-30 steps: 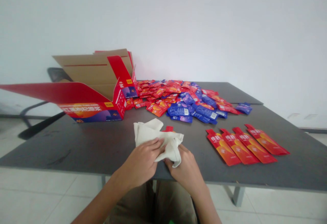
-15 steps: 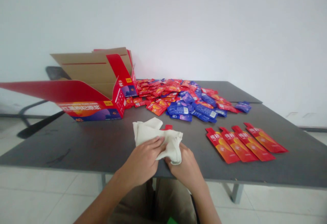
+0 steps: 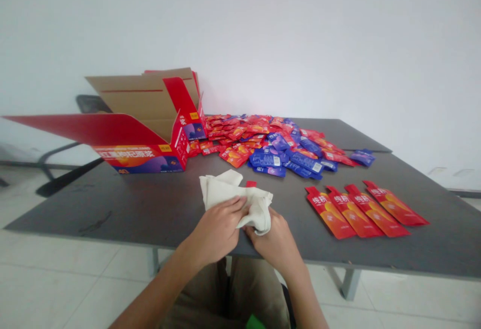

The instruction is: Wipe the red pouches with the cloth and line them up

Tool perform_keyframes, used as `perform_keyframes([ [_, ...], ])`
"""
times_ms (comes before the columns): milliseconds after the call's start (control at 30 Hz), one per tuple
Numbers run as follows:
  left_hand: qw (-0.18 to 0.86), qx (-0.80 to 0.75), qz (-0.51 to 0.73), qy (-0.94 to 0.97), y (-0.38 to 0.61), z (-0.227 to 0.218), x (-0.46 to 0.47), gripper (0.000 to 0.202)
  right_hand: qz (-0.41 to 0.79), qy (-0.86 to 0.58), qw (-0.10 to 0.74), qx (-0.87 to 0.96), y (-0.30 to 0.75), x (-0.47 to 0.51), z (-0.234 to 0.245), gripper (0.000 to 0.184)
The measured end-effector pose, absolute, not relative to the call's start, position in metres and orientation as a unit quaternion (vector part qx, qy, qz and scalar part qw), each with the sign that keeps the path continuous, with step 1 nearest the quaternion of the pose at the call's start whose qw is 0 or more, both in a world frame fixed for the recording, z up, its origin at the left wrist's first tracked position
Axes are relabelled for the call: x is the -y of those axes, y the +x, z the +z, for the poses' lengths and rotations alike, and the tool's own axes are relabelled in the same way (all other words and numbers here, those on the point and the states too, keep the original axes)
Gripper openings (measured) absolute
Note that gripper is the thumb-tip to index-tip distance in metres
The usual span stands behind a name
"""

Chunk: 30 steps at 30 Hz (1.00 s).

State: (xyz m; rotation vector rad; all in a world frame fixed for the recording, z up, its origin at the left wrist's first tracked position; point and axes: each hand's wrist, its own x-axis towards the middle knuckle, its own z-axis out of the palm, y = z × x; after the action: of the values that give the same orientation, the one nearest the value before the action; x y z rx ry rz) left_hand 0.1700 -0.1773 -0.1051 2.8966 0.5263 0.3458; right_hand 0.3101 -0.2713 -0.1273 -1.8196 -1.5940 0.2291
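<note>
My left hand (image 3: 218,232) and my right hand (image 3: 272,241) both grip a crumpled cream cloth (image 3: 235,194) at the near edge of the dark grey table (image 3: 112,204). The left hand's fingers lie over the cloth, and a fold of it hangs against the right hand. Behind the cloth pokes the red tip of a sachet (image 3: 251,184), the rest of it hidden. To the right of my hands lie several red spouted pouches (image 3: 356,211) side by side in a neat row.
A loose heap of red and blue pouches (image 3: 270,146) spreads across the far side of the table. An opened red cardboard carton (image 3: 150,138) with its flaps spread stands at the back left. A dark chair (image 3: 92,103) is partly visible behind it.
My hands still hold the cloth, with its folds shifted slightly. The whole scene has moved a little in the view, and the table items sit slightly further right.
</note>
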Motion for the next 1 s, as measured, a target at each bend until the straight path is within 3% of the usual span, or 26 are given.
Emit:
perform_keyframes([
  [167, 0.088, -0.234, 0.083, 0.965, 0.193, -0.100, 0.156, 0.057, 0.097, -0.723, 0.359, 0.582, 0.310, 0.272, -0.128, 0.023],
  [333, 0.102, -0.169, 0.110, 0.974, 0.172, -0.105, 0.172, 0.063, 0.098, -0.700, 0.355, 0.612, 0.310, 0.272, -0.125, 0.014],
  [633, 0.102, -0.228, 0.088, 0.964, 0.196, -0.102, 0.154, 0.058, 0.099, -0.725, 0.361, 0.579, 0.308, 0.272, -0.126, 0.024],
  [833, 0.098, -0.160, 0.120, 0.975, 0.168, -0.106, 0.177, 0.065, 0.098, -0.694, 0.359, 0.616, 0.310, 0.271, -0.126, 0.019],
  [1000, 0.101, -0.206, 0.105, 0.968, 0.185, -0.103, 0.164, 0.059, 0.103, -0.719, 0.350, 0.592, 0.310, 0.272, -0.126, 0.021],
])
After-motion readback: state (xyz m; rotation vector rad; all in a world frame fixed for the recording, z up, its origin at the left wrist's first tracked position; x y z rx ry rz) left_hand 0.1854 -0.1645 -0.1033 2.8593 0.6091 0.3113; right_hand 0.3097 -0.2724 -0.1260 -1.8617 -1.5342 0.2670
